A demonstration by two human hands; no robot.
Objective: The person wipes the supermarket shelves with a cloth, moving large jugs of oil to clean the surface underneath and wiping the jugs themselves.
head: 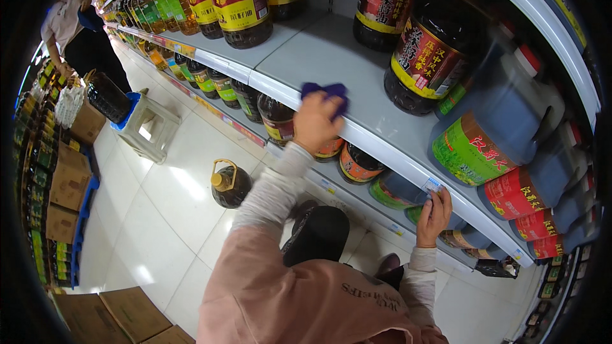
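Note:
My left hand [315, 124] holds a dark purple cloth [338, 95] against the front part of a grey metal shelf [306, 59]. The hand and cloth look blurred. At the shelf's white front rail, the fingertips of my right hand [432, 220] touch the lower edge of a price label [431, 184]; whether they grip it is unclear. Behind the cloth, to the right, stand a large dark bottle of rapeseed oil [425, 62] and a second such bottle [382, 7]. Left of the cloth is a yellow-labelled oil bottle [240, 5].
Jugs with green [471, 148] and red labels [514, 191] line the shelf's right end. More bottles [358, 162] fill the shelf below. An oil bottle [231, 184] stands on the tiled floor near a plastic stool [148, 129]. Another person [71, 24] stands far left; cartons [134, 313] sit lower left.

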